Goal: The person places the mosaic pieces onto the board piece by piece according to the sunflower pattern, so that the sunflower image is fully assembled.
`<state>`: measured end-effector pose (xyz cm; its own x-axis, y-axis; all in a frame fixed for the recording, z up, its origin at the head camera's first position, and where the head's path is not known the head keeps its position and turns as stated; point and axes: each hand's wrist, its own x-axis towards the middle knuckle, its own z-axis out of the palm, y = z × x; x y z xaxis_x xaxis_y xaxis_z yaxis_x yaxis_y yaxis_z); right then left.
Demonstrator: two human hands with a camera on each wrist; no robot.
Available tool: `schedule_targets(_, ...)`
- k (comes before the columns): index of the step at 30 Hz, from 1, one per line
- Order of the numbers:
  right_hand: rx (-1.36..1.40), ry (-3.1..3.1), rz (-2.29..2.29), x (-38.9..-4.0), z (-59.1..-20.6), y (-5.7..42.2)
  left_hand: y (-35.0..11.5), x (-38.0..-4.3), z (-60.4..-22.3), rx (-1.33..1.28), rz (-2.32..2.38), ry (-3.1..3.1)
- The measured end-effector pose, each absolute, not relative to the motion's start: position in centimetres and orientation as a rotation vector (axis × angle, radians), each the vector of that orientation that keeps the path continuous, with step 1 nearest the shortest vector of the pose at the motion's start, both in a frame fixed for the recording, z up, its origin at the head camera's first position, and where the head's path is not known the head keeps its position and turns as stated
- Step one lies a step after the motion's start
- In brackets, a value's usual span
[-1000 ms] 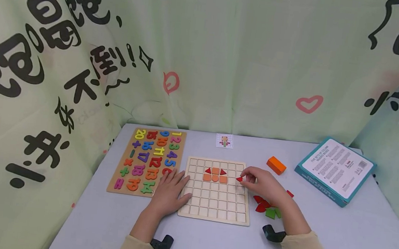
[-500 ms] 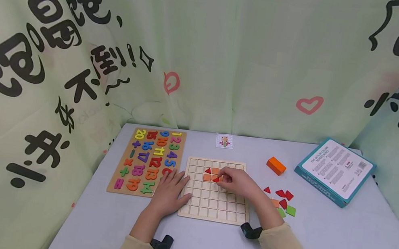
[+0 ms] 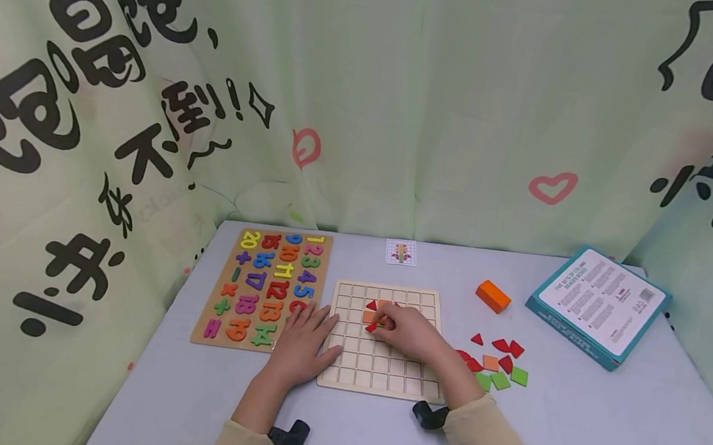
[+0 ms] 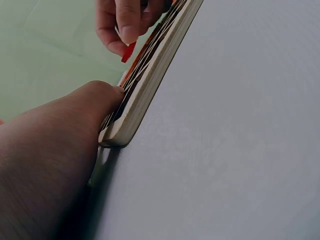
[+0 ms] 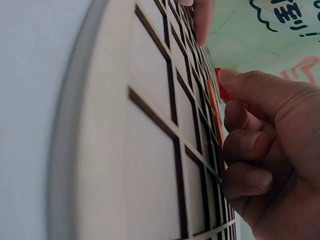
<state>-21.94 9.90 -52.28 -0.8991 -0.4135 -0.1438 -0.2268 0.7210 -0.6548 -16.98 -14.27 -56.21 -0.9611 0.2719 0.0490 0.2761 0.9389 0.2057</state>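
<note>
Between thumb and fingertips my right hand (image 3: 413, 333) pinches a small red piece (image 3: 371, 328), just over the wooden grid board (image 3: 380, 371). The right wrist view shows that red piece (image 5: 220, 82) gripped at its edge, beside orange tiles lying in the grid. On the board, a red triangle (image 3: 372, 305) and an orange square (image 3: 369, 317) sit in cells; other tiles there are partly hidden by my right hand. My left hand (image 3: 305, 340) lies flat with fingers spread, its thumb on the board's left edge and its fingertips at the number board (image 3: 228, 336).
Right of the grid, several red, orange and green pieces (image 3: 500, 381) lie loose on the white table (image 3: 360, 440). Behind them are an orange block (image 3: 494, 296) and a teal box (image 3: 602, 306). A small pattern card (image 3: 402, 252) lies at the back.
My right hand has carried the red piece leftward from the grid's right edge to just below the orange tiles, uncovering more loose pieces. My left hand has stayed put.
</note>
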Motion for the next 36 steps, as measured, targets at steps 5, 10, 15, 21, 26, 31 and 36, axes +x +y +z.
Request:
schedule_targets(5, -0.495, 2.663, -0.917, -21.9, -52.4, 9.4, -14.3, -17.0, -56.4, -0.435, -0.323, -3.072)
schedule_targets(10, -0.468, 2.708, -0.852, -21.8, -52.6, 9.1, -14.3, -17.1, -56.4, -0.436, -0.319, -3.062)
schedule_targets(15, -0.434, 2.737, -0.812, -21.7, -52.9, 8.9, -14.3, -17.0, -56.4, -0.436, -0.333, -3.064)
schedule_targets(21, -0.422, 2.753, -0.8, -21.6, -52.8, 8.7, -14.3, -17.1, -56.4, -0.439, -0.332, -3.061)
schedule_targets(26, -0.415, 2.767, -0.791, -21.6, -52.9, 8.7, -14.3, -17.1, -56.5, -0.436, -0.331, -3.067)
schedule_targets(31, -0.389, 2.768, -0.797, -21.5, -52.9, 8.7, -14.3, -17.1, -56.4, -0.433, -0.337, -3.071)
schedule_targets(36, -0.396, 2.746, -0.858, -21.4, -52.8, 8.9, -14.3, -17.1, -56.3, -0.43, -0.34, -3.072)
